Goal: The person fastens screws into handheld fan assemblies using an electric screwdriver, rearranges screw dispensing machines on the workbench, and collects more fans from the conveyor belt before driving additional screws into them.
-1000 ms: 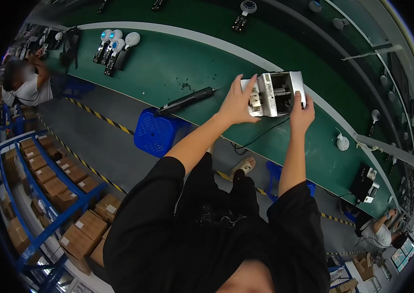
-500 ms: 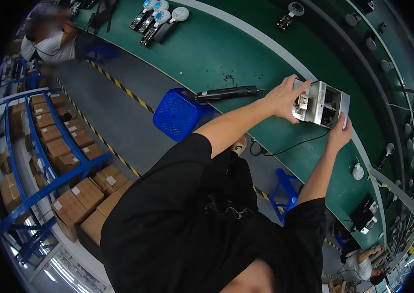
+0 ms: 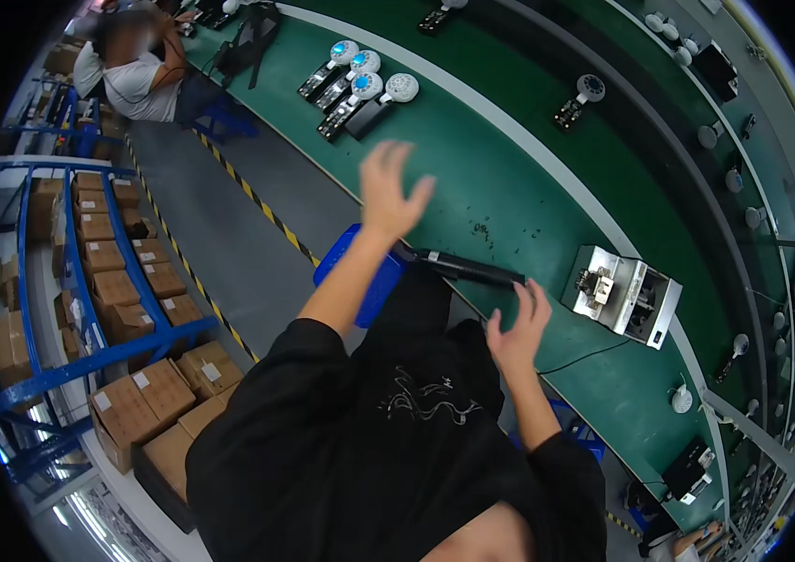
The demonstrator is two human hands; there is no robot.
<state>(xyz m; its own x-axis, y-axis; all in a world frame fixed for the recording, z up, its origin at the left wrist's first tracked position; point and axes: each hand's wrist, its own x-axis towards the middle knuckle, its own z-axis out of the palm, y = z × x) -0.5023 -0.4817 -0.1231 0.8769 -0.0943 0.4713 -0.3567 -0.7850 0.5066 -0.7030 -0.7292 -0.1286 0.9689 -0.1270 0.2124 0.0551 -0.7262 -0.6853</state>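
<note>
Left hand (image 3: 391, 192): spread, near the round-headed devices (image 3: 364, 86) | right hand (image 3: 517, 332): fingers parted, at the end of the black electric screwdriver (image 3: 472, 269), touch unclear | metal-cased machine (image 3: 624, 295): on the green table (image 3: 435, 178), right of the right hand

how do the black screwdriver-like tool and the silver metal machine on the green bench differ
The slim black screwdriver-like tool is long and rounded; the boxy silver metal machine is bulkier, with open recesses. The tool lies at the near edge of the long green bench, while the machine sits by the pale strip farther back. The right hand is close to the tool, but no hand is at the machine.
</note>
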